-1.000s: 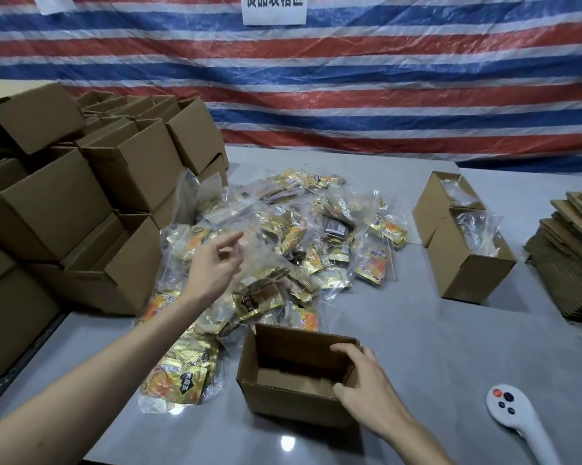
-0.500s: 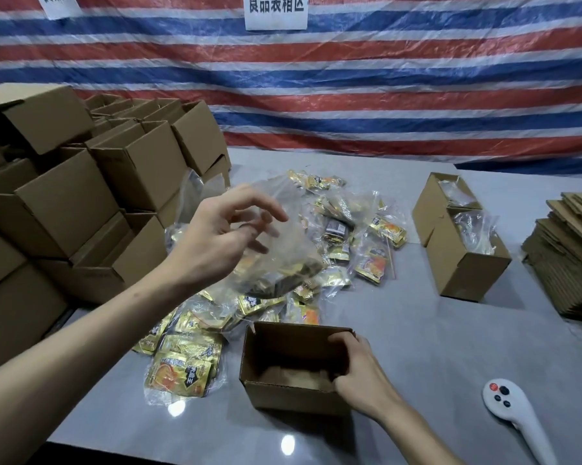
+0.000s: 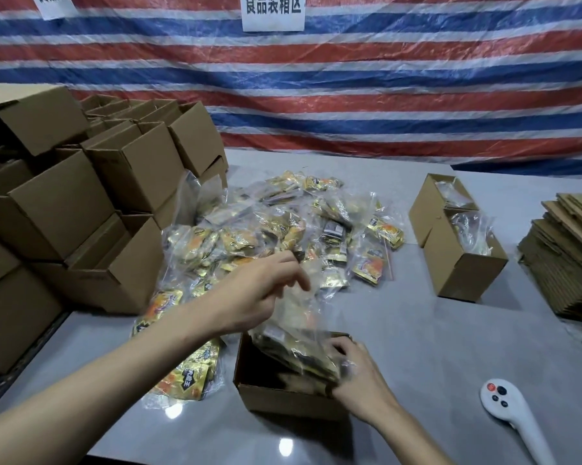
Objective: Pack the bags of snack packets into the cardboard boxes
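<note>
where the grey bench meets its left edge, a stack of assembled cardboard boxes rises in several tiers, some with flaps open. just right of that stack lies a loose heap of clear bags of snack packets, gold and orange wrappers showing through the plastic, with a few bags trailing toward the near edge of the bench. over the near side of the heap the left hand is raised, its fingers curled and pinching the top of a clear bag that hangs down from it, blurred, with its lower end already inside the open box standing at the near middle of the bench. the right hand sits at the right wall of that box, fingers bent over the rim and against the lower part of the bag; whether they grip the bag or only the box wall cannot be told. farther right and farther back, two filled boxes stand touching each other, plastic showing at their open tops. near the front right lies a white handheld remote with a red and dark buttons. at the far right edge sits a pile of flattened cardboard. behind everything hangs a red, white and blue striped tarp with a white paper sign.
</note>
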Available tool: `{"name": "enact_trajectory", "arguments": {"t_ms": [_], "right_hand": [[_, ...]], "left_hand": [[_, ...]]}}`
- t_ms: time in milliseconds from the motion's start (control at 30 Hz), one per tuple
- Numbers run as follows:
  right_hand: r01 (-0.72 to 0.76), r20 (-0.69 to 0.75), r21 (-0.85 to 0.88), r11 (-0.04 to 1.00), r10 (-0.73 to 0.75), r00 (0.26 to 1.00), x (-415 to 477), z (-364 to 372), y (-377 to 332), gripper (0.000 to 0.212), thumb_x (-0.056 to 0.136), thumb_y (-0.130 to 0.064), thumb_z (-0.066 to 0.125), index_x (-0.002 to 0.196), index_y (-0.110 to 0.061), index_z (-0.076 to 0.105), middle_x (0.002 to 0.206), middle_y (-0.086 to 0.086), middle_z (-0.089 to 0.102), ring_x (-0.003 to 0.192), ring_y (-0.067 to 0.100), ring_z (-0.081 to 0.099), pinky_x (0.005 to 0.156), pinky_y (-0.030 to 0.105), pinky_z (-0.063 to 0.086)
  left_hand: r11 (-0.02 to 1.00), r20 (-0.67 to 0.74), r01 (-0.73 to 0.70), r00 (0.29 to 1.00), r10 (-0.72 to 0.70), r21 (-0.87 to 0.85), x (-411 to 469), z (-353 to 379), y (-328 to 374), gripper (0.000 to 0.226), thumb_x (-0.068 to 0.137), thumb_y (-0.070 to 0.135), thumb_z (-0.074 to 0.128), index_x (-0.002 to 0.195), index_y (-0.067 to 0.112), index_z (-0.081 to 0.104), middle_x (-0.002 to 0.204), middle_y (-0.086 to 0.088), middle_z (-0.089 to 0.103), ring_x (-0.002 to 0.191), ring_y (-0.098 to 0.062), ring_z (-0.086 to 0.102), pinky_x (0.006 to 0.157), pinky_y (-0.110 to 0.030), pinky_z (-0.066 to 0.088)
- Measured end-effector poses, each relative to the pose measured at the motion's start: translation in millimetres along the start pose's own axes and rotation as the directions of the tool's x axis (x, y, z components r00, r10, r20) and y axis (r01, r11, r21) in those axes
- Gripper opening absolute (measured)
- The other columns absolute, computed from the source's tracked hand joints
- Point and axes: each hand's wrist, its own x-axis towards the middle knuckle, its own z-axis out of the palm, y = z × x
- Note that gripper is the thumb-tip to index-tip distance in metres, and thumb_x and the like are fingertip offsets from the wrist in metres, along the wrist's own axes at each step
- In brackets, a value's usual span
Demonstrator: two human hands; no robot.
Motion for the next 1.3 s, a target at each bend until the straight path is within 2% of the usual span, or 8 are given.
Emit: {"name": "enact_trajectory", "arguments": {"t_ms": [200, 533, 700, 800, 900, 1000, 1167, 1300], "right_hand": [[-0.077, 0.019, -0.019, 0.997, 0.078, 0.997, 2, -3, -5, 0.065, 0.075, -0.010, 0.071, 0.134, -0.030, 0.049, 0.128, -0.004, 0.042, 0.117, 0.014, 0.051, 0.102, 0.025, 0.044], [-0.068, 0.012, -0.026, 0.997, 0.069, 0.998, 4, -2, -3, 0.066, 0.070, -0.007, 0.072, 0.130, -0.029, 0.054, 0.123, -0.002, 0.046, 0.107, 0.014, 0.054, 0.086, 0.016, 0.043], [-0.082, 0.018, -0.028, 0.996, 0.082, 0.996, 4, 0, -5, 0.071, 0.069, -0.010, 0.073, 0.133, -0.032, 0.050, 0.124, -0.005, 0.042, 0.103, 0.010, 0.048, 0.085, 0.017, 0.041], [-0.075, 0.011, -0.014, 0.997, 0.075, 0.997, 4, 0, -4, 0.069, 0.070, -0.017, 0.079, 0.130, -0.033, 0.051, 0.125, -0.006, 0.042, 0.105, 0.010, 0.050, 0.085, 0.017, 0.039], [-0.075, 0.013, -0.003, 0.997, 0.075, 0.997, 4, 0, -2, 0.066, 0.072, -0.023, 0.080, 0.129, -0.035, 0.051, 0.125, -0.007, 0.042, 0.108, 0.011, 0.050, 0.084, 0.017, 0.038], [-0.074, 0.018, 0.002, 0.997, 0.074, 0.997, 4, 0, -2, 0.061, 0.076, -0.021, 0.075, 0.130, -0.036, 0.050, 0.128, -0.007, 0.041, 0.106, 0.010, 0.049, 0.084, 0.016, 0.037], [-0.059, 0.032, -0.002, 0.998, 0.059, 0.998, 2, -1, 0, 0.053, 0.085, -0.011, 0.061, 0.129, -0.038, 0.050, 0.130, -0.008, 0.041, 0.108, 0.008, 0.045, 0.091, 0.018, 0.036], [-0.057, 0.055, 0.020, 0.998, 0.056, 0.997, 1, -1, 0, 0.056, 0.086, -0.004, 0.054, 0.130, -0.038, 0.048, 0.133, -0.008, 0.038, 0.111, 0.008, 0.043, 0.093, 0.017, 0.034]], "left_hand": [[0.972, 0.102, -0.022, 0.995, -0.002, 0.236, -5, 17, -10, 0.047, 0.082, -0.004, 0.047, 0.111, 0.029, 0.064, 0.102, 0.024, 0.041, 0.087, -0.009, 0.053, 0.062, -0.027, 0.037], [0.992, 0.257, 0.074, 0.961, -0.098, 0.103, -13, 58, -14, 0.043, 0.084, 0.005, 0.053, 0.115, 0.032, 0.066, 0.115, 0.013, 0.062, 0.106, -0.010, 0.055, 0.082, -0.029, 0.047], [0.837, 0.263, 0.008, 0.948, -0.181, 0.548, -23, 88, -21, 0.030, 0.089, 0.019, 0.057, 0.119, 0.021, 0.060, 0.123, 0.000, 0.048, 0.116, -0.021, 0.044, 0.090, -0.032, 0.038], [0.830, 0.194, 0.176, 0.928, -0.319, 0.529, -30, 102, -21, 0.017, 0.094, 0.023, 0.053, 0.109, 0.018, 0.059, 0.116, -0.003, 0.051, 0.109, -0.025, 0.052, 0.076, -0.035, 0.041], [0.850, 0.270, 0.373, 0.833, -0.484, 0.373, -28, 107, -23, 0.021, 0.098, 0.035, 0.046, 0.101, 0.019, 0.060, 0.106, -0.007, 0.064, 0.101, -0.031, 0.062, 0.073, -0.036, 0.044], [0.840, 0.451, 0.438, 0.709, -0.541, 0.319, -23, 110, -31, 0.035, 0.101, 0.041, 0.042, 0.101, 0.015, 0.066, 0.108, -0.010, 0.067, 0.102, -0.031, 0.062, 0.081, -0.036, 0.046], [0.753, 0.690, 0.576, 0.404, -0.600, 0.318, -10, 122, -39, 0.052, 0.101, 0.051, 0.036, 0.127, 0.012, 0.059, 0.131, -0.010, 0.059, 0.118, -0.026, 0.055, 0.094, -0.034, 0.040], [0.753, 0.706, 0.575, 0.385, -0.594, 0.320, -3, 120, -41, 0.048, 0.100, 0.050, 0.038, 0.119, 0.015, 0.064, 0.123, -0.007, 0.063, 0.109, -0.024, 0.058, 0.090, -0.034, 0.042]]}}
